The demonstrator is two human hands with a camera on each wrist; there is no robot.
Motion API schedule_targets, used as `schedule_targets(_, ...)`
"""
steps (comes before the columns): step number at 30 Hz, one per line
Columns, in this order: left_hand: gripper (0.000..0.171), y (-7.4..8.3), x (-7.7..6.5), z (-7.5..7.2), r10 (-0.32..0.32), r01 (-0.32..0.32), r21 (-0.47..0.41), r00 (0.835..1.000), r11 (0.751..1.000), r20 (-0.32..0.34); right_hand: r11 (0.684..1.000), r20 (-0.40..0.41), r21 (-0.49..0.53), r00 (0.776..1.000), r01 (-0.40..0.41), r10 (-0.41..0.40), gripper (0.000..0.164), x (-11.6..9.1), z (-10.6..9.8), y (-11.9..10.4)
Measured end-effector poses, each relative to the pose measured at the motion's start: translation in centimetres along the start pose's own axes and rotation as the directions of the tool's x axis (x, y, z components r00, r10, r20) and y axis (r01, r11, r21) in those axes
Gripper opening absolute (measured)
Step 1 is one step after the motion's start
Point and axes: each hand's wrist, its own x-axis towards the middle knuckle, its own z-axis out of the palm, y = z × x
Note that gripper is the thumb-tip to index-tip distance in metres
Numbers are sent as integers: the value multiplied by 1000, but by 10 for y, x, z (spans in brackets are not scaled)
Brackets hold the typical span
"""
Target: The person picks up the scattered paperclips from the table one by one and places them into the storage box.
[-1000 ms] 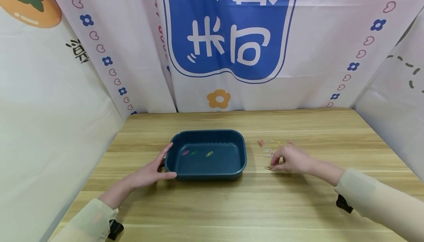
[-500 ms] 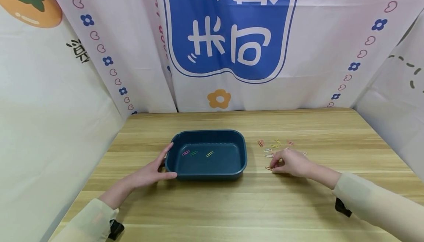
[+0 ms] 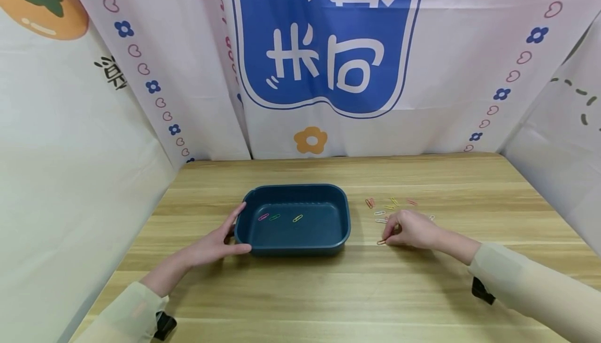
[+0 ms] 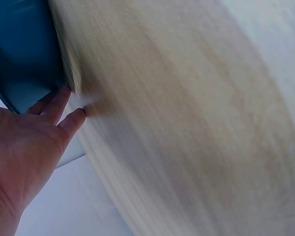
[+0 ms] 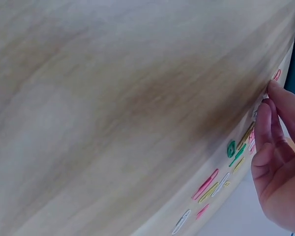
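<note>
A dark blue rectangular tray [image 3: 300, 250] lies on the wooden table with pink, green and yellow paper clips on its floor. My left hand [image 3: 213, 246] rests against the tray's left end, thumb at the front corner and forefinger along the left rim, fingers spread and fairly straight. Right of the tray, close over the table, my right hand [image 3: 413, 230] pinches a red paper clip [image 3: 381, 242] between thumb and forefinger. The clip's loop sticks out toward the tray. In the right wrist view the same red clip [image 5: 277, 74] shows just beyond the fingertips.
Loose paper clips lie around and behind my right hand, among them a white clip [image 3: 379, 213], a yellow clip [image 3: 394, 201] and a pink clip [image 3: 411, 202]. A green clip [image 5: 237, 155] shows in the right wrist view. A printed cloth [image 3: 310, 72] hangs behind the table.
My right hand's fingertips have closed on the red paper clip, which has shifted slightly toward the front of the table. My left hand and the tray have stayed put.
</note>
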Motion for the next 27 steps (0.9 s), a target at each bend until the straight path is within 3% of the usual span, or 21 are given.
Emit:
schedule_targets(16,97,2,0,0,-10,10,-3,1000,1000,3,999,30,38,999,13,-14,19,2,-3,0)
schedule_targets(27,97,3,0,0,-10,10,6,1000,1000,2,994,59,108,998,23,-30,14,10,-19,-4)
